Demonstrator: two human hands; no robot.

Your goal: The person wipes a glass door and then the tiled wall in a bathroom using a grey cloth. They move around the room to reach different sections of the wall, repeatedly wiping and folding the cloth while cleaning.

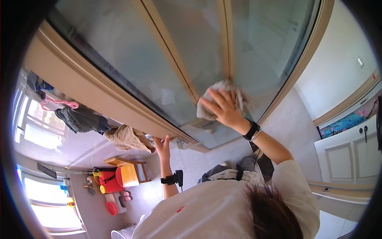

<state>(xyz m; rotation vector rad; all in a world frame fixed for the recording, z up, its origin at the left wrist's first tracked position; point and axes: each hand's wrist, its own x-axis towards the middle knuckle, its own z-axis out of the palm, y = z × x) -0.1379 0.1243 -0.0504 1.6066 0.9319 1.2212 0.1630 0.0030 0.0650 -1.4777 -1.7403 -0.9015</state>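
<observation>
A grey-white cleaning cloth [204, 112] lies bunched against the frosted glass of a tan-framed door [131, 51]. My right hand [226, 108] presses it there, fingers spread over its face, a black band on the wrist. Lower left, my left hand [162, 146] grips the door frame's outer edge, thumb on the near side and the other fingers partly hidden. Close beside that hand, a metal door handle [189, 145] sticks out. The underside of the cloth is out of sight.
Clothes, including a tan garment [128, 138] and a dark one [81, 118], hang at left. A wooden chair [130, 173], red containers [109, 182] and pink slippers [125, 195] stand on the floor. At right is a white panelled door [346, 153].
</observation>
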